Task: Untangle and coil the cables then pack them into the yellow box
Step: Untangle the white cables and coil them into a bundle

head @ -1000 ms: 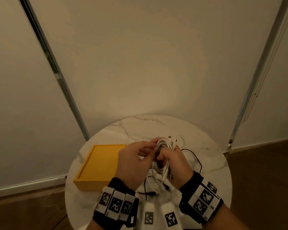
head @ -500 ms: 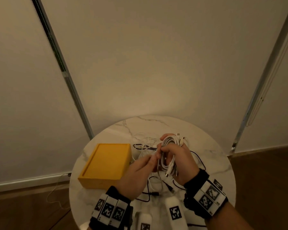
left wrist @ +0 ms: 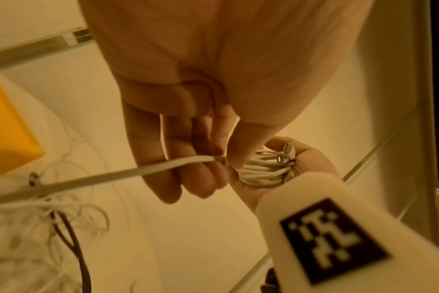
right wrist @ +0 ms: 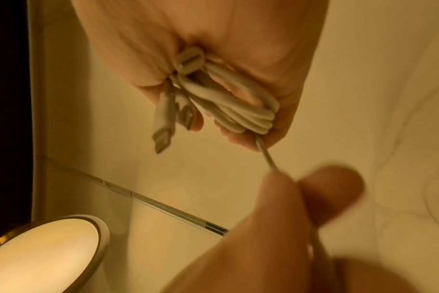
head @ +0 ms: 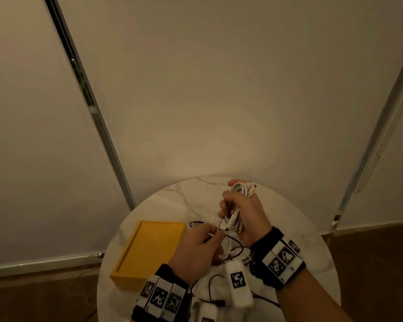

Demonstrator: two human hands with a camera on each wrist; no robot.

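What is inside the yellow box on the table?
The yellow box looks empty: only its flat yellow floor and raised rim show, with no cable inside. The corner nearest the left hand is covered by that hand, so that small part cannot be checked.

We cannot trace the loose cables (head: 230, 249) beneath the left hand (head: 196, 254), and the left fingers (right wrist: 283, 198) are blurred in the right wrist view, cut off below.

A round white marbled surface (head: 296, 219) carries the yellow box (head: 149, 247) on its left side. Beside the box lies a loose tangle of black and white cables (head: 230, 249).
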